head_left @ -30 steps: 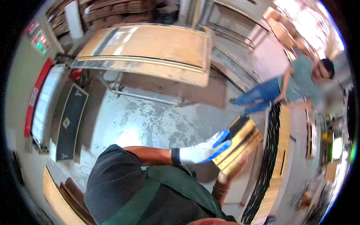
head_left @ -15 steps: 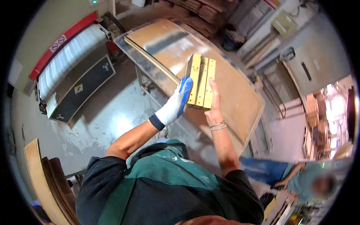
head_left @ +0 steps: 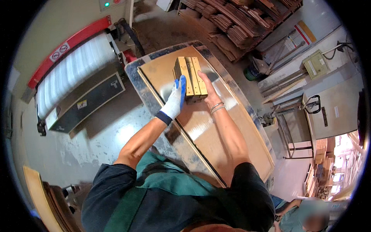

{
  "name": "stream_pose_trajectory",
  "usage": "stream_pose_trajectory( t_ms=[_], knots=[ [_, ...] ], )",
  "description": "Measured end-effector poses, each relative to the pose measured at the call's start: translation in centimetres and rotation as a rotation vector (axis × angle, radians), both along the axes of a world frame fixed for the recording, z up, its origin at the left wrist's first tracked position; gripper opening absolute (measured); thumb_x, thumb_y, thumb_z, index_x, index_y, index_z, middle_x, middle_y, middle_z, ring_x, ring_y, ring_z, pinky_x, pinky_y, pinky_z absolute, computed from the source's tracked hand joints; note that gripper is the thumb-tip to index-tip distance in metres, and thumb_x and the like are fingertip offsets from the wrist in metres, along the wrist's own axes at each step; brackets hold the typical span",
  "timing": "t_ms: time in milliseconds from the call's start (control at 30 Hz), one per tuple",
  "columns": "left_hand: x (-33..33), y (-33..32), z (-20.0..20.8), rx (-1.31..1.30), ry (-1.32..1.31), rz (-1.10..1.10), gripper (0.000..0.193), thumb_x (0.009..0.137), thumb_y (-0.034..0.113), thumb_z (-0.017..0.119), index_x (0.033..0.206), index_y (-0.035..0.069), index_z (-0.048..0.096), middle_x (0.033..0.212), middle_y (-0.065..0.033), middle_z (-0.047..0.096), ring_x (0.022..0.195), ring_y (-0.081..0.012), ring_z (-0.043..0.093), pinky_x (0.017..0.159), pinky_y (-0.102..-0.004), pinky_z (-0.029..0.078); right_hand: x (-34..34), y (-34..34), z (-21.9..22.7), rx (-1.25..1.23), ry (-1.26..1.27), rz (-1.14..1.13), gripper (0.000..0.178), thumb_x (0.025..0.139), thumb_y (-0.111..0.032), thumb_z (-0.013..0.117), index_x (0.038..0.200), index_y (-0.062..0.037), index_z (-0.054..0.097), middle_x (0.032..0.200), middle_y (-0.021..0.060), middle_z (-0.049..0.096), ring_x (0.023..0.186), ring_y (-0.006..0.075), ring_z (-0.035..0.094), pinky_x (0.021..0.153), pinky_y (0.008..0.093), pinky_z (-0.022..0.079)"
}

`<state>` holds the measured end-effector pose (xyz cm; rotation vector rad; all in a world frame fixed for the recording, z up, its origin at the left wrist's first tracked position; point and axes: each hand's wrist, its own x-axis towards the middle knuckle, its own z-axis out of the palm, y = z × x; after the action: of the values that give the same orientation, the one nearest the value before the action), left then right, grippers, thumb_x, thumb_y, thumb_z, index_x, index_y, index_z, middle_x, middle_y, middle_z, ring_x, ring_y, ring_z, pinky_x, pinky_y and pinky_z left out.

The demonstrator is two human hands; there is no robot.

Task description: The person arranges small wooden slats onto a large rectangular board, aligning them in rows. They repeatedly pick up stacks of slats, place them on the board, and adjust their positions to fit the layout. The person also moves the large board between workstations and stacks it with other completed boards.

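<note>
Both hands hold a bundle of yellow wooden strips with small drilled holes in their faces and dark sides. The strips stand close together, with a dark gap between two of them. My left hand, in a white and blue glove, presses on the left side. On the right side, my bare right hand grips with its fingers partly hidden behind the bundle; bracelets circle that wrist. Below the bundle lies a large brown board on a worn table. Whether the bundle touches the board I cannot tell.
To the left stands a machine with a ribbed pale roller or belt and a red bar. Stacked wooden pieces fill a rack at the back. Boards lean at lower left. Another person is at lower right.
The bundle, still between both hands, has shifted left in view and now lies over the far part of the board. The table fills more of the view beneath my arms. The other person appears lower.
</note>
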<state>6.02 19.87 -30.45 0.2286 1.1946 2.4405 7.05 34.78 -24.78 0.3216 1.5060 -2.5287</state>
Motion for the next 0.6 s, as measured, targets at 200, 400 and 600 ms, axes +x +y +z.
stream_pose_trajectory(
  t_ms=[200,400,600],
  knots=[
    [-5.0,-1.2,1.0,-0.869,0.681,-0.019,0.063,0.101,0.018,0.047,0.16,0.007,0.029,0.156,-0.03,0.04,0.13,-0.0427,0.054,0.105,-0.046,0.048,-7.7,4.5,-0.7,0.214,-0.148,0.092,0.064,0.103,-0.054,0.056,0.141,-0.003,0.059,0.129,0.0113,0.07,0.109,0.0154,0.071,0.091,0.0305,0.059],
    [-11.2,1.9,-0.9,-0.865,0.858,-0.033,0.084,0.089,0.003,0.061,0.163,0.009,0.023,0.156,-0.0449,0.024,0.144,-0.0592,0.03,0.119,-0.0507,0.033,-14.7,9.8,0.5,0.423,-0.266,0.123,0.061,0.102,-0.052,0.059,0.137,-0.0011,0.061,0.121,0.0096,0.072,0.1,0.0131,0.072,0.086,0.0283,0.059],
    [-15.6,7.2,-2.4,-0.78,0.821,0.032,0.087,0.089,0.006,0.067,0.163,0.007,0.021,0.154,-0.0502,0.02,0.143,-0.0629,0.028,0.12,-0.054,0.03,-21.1,16.0,1.2,0.54,-0.262,0.251,0.052,0.102,-0.046,0.062,0.125,0.001,0.068,0.111,0.0083,0.075,0.093,0.0127,0.072,0.081,0.0298,0.06]
  ],
)
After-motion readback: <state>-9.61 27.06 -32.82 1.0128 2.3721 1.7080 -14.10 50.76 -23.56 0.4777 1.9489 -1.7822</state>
